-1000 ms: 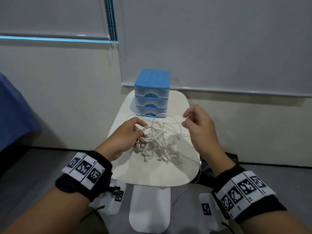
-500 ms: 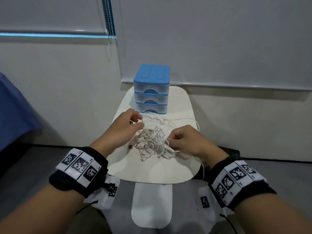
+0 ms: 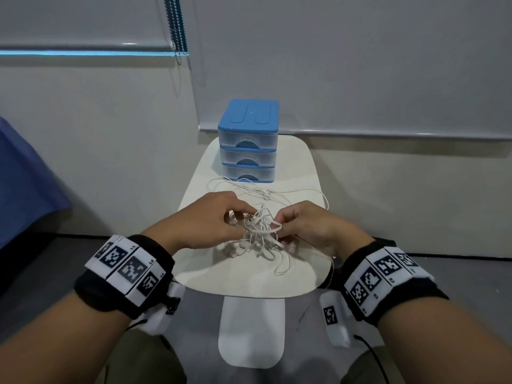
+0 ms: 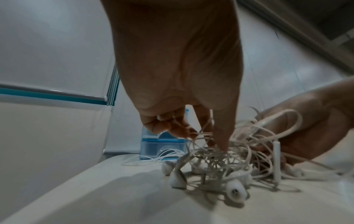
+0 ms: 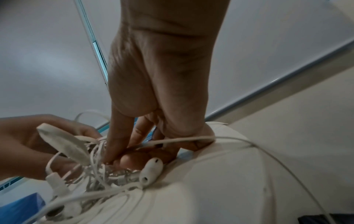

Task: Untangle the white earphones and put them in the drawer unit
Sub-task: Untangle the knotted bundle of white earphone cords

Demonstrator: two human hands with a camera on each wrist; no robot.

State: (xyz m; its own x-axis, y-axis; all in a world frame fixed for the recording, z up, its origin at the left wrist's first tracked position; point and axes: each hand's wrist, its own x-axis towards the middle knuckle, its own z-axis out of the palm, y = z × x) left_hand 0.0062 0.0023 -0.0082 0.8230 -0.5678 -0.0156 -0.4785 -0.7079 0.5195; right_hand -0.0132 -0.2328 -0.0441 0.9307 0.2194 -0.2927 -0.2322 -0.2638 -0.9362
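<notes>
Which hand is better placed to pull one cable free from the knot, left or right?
Probably the right hand: it already pinches a cable loop of the white earphones, with loose cable trailing beside it. The left hand can hold the bundle down.

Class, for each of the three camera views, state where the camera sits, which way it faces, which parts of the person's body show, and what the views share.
Head: on the head, facing forward and down at the table, drawer unit and earphones; both forearms, wristbands, left hand and right hand show.
Left wrist: low under the left hand, looking along its fingers at the earphones; the right hand shows opposite.
Right wrist: under the right hand, looking along its fingers; the left hand shows opposite.
Shared: all three show the earphones and both hands pinching the cords.
</notes>
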